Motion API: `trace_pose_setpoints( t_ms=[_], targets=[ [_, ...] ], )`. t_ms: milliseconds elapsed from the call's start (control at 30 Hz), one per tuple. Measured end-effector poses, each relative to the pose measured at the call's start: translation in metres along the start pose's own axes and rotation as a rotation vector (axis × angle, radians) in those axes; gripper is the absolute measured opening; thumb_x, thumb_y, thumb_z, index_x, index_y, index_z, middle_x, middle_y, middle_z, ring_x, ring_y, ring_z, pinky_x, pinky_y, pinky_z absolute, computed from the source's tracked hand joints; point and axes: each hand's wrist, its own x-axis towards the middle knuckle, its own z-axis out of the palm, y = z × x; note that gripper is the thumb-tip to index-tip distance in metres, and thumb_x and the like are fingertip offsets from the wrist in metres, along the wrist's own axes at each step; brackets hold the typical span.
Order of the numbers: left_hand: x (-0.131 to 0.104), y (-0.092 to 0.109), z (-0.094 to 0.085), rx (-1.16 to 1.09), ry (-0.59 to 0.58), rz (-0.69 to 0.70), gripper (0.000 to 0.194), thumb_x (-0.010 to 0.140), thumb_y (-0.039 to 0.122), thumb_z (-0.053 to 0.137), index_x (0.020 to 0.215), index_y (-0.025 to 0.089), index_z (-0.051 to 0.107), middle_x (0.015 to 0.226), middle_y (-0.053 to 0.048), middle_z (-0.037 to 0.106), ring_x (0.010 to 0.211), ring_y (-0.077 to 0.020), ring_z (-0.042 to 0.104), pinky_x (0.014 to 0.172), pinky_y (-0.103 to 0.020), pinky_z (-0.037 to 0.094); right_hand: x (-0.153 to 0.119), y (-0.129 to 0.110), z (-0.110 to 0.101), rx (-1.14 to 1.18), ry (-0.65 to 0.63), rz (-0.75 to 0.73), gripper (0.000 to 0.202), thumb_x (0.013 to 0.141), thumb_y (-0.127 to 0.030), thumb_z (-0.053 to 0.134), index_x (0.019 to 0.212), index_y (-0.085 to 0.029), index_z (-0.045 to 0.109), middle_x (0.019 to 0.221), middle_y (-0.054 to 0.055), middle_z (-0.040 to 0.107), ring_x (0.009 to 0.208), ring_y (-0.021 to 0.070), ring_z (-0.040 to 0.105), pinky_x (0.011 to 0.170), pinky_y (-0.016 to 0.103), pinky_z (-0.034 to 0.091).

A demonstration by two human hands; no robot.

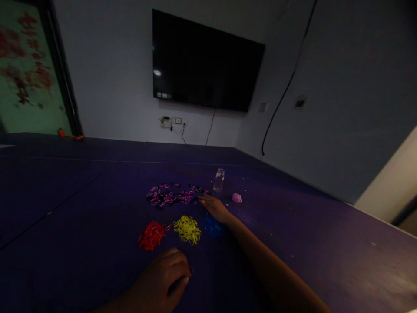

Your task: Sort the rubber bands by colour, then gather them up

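Observation:
My left hand [167, 278] is low in the view with its fingers curled closed, and a small pinkish rubber band [191, 269] pokes out at the fingertips. My right hand [213, 206] reaches forward, fingers stretched out at the right edge of a spread of pink and black rubber bands [169, 196]. Between the hands lie a heap of red rubber bands [152, 235] and a heap of yellow rubber bands [187, 229]. Blue rubber bands [213, 226] lie just under my right wrist, partly hidden by it.
A clear plastic bottle [219, 180] stands beyond my right hand. To its right sits a small pink object [236, 198]. Tiny white scraps dot the purple surface [81, 187]. On the far wall hang a large television [206, 61] and sockets with cables [172, 122].

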Motion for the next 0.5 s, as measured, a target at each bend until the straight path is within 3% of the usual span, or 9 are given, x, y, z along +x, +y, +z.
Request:
trace_pose_setpoints(
  t_ms=[500],
  targets=[
    [0.0011, 0.0017, -0.0001, -0.009, 0.010, 0.009, 0.017, 0.083, 0.009, 0.045, 0.085, 0.017, 0.060, 0.084, -0.005, 0.061, 0.080, -0.0167, 0.055, 0.071, -0.029, 0.046, 0.0028, -0.0011, -0.0011, 0.060, -0.046, -0.014, 0.048, 0.092, -0.050, 0.029, 0.112, -0.022, 0.064, 0.118, 0.007, 0.062, 0.116, 0.0220, 0.051, 0.105, 0.043, 0.033]
  ],
)
